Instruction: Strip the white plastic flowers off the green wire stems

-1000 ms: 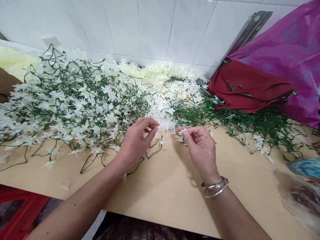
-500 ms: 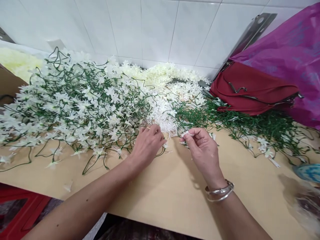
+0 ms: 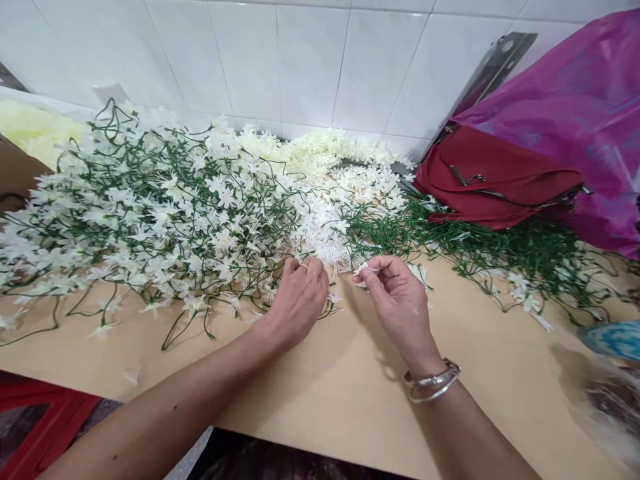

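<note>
My left hand (image 3: 300, 297) rests knuckles-up on the tan tabletop (image 3: 320, 380), fingers curled shut at the edge of a heap of white artificial flowers on green wire stems (image 3: 150, 213); what it grips is hidden. My right hand (image 3: 395, 297) pinches a small white flower piece (image 3: 361, 269) between thumb and fingers, palm toward me, silver bangles at the wrist. A mound of loose white flower pieces (image 3: 325, 230) lies just beyond both hands.
Bare green stems (image 3: 500, 250) spread to the right. A red handbag (image 3: 495, 177) and a purple plastic bag (image 3: 580, 107) sit at the back right against the white tiled wall. A red stool (image 3: 45, 427) stands below the table's left edge.
My left hand moved forward and right, closing down onto the flowers at the heap's edge. My right hand has kept its pinch on the small flower piece with little movement.
</note>
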Demonstrator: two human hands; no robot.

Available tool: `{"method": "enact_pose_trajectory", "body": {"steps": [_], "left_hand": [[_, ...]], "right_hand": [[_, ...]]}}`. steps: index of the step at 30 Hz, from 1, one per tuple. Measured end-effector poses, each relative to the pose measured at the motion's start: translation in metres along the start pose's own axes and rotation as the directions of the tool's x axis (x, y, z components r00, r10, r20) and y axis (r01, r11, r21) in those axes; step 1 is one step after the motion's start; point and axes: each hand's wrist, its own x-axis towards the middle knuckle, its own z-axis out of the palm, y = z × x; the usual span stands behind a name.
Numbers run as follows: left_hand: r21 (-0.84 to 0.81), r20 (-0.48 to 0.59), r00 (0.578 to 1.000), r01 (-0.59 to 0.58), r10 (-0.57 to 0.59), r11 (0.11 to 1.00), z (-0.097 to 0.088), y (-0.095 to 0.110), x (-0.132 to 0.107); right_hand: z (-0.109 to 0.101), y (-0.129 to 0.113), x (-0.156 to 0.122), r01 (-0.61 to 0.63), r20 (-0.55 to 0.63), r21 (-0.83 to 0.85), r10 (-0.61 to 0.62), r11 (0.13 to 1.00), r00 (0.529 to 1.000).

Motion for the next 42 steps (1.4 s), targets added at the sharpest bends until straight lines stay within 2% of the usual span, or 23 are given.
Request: {"method": "enact_pose_trajectory", "body": {"steps": [1,3,6,8,9,11,13,15,17,20,24,28,31,35,42], "left_hand": [[-0.036,-0.021,1.000,-0.014,0.013,0.999,-0.001,-0.001,0.000],[-0.158,-0.143,0.990,-0.034,0.012,0.987,-0.004,-0.004,-0.001],[-0.393,-0.371,0.923,-0.057,-0.101,0.918,-0.011,-0.007,-0.002],[-0.537,-0.440,0.880,-0.100,-0.177,0.838,-0.016,-0.007,-0.003],[-0.598,-0.439,0.877,-0.126,-0.193,0.791,-0.017,-0.007,-0.004],[-0.721,-0.378,0.903,-0.148,-0.206,0.677,-0.019,-0.008,-0.006],[-0.842,-0.257,0.941,-0.107,-0.219,0.529,-0.020,-0.008,-0.008],[-0.918,-0.141,0.961,-0.038,-0.236,0.394,-0.021,-0.008,-0.009],[-0.946,-0.079,0.965,0.006,-0.249,0.324,-0.023,-0.008,-0.010],[-0.938,-0.078,0.971,0.005,-0.227,0.346,-0.026,-0.006,-0.010],[-0.902,-0.160,0.969,-0.065,-0.191,0.427,-0.029,-0.003,-0.008],[-0.889,-0.191,0.962,-0.084,-0.197,0.449,-0.028,-0.001,-0.007],[-0.912,-0.137,0.964,-0.032,-0.229,0.408,-0.026,0.000,-0.009],[-0.956,-0.055,0.965,0.023,-0.256,0.293,-0.021,0.002,-0.010],[-0.983,-0.041,0.951,0.017,-0.306,0.184,-0.014,0.006,-0.010]], "right_hand": [[0.000,-0.001,0.000,-0.006,-0.011,0.007,0.006,1.000,1.000],[0.000,-0.002,0.000,-0.019,-0.028,0.031,0.019,0.999,0.999],[-0.001,-0.005,0.001,-0.020,-0.022,0.074,0.021,0.997,1.000],[-0.002,-0.006,0.001,-0.022,0.012,0.101,0.021,0.995,1.000],[-0.003,-0.006,0.001,-0.034,0.038,0.119,0.030,0.992,0.999],[-0.004,-0.005,0.002,-0.077,0.094,0.173,0.062,0.982,0.994],[-0.005,-0.004,0.002,-0.127,0.149,0.235,0.093,0.964,0.984],[-0.005,-0.004,0.002,-0.165,0.198,0.290,0.110,0.943,0.974],[-0.004,-0.005,0.001,-0.195,0.233,0.325,0.121,0.925,0.965],[-0.003,-0.005,-0.002,-0.219,0.243,0.357,0.136,0.908,0.960],[-0.002,-0.003,-0.003,-0.242,0.239,0.329,0.167,0.913,0.956],[-0.001,-0.002,-0.003,-0.270,0.269,0.314,0.187,0.910,0.945],[0.002,0.000,-0.004,-0.259,0.258,0.323,0.179,0.910,0.950],[0.008,0.004,-0.006,-0.176,0.195,0.300,0.121,0.938,0.973],[0.020,-0.001,-0.010,-0.100,0.152,0.304,0.055,0.947,0.987]]}}
